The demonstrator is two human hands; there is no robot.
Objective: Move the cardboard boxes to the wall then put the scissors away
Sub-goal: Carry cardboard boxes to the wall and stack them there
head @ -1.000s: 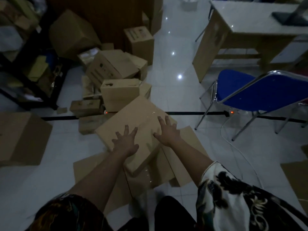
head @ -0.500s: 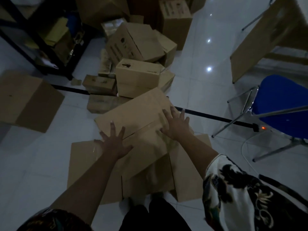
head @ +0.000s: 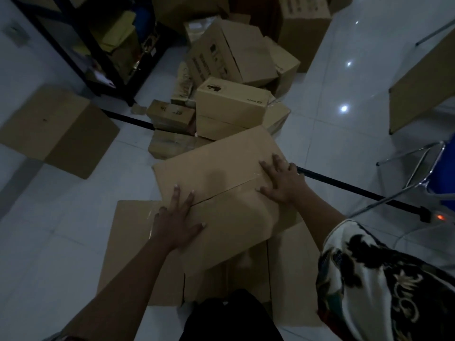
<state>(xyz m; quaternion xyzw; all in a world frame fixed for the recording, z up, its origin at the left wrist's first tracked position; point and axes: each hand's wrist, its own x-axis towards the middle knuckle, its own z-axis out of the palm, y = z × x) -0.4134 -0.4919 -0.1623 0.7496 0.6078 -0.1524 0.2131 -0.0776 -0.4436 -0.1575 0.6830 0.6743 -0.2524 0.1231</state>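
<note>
Both hands flat, fingers spread, gripping nothing: left hand (head: 176, 223) and right hand (head: 283, 179) press the sealed cardboard box (head: 221, 193), which lies on flattened cardboard (head: 128, 242).

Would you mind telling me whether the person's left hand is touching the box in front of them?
Touching. The head view shows the left hand lying flat on the box, its fingers spread across the top near the left edge.

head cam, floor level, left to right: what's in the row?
Large brown cardboard box standing alone → left hand → taped brown cardboard box under both hands → right hand → blue chrome-framed chair.
</note>
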